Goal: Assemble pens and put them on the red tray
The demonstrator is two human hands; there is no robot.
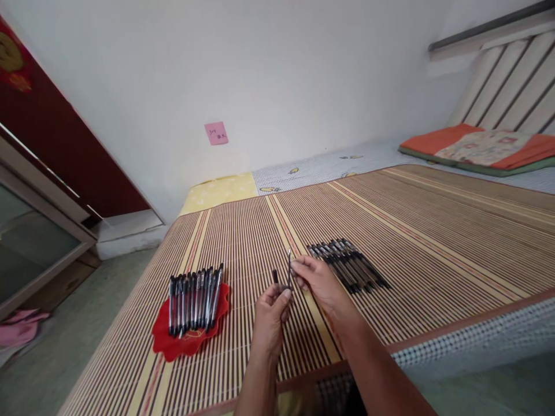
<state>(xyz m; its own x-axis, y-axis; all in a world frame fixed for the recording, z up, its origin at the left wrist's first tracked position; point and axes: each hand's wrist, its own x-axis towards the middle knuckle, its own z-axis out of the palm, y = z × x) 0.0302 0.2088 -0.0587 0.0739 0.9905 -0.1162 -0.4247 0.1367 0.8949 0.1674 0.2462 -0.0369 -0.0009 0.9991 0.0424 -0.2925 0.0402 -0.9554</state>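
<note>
Both forearms reach in from the bottom edge. Left hand pinches a dark pen barrel upright between thumb and fingers, while the right hand pinches a thin refill by its lower end, just beside the barrel. Writing on the pink note is too small to read.
</note>
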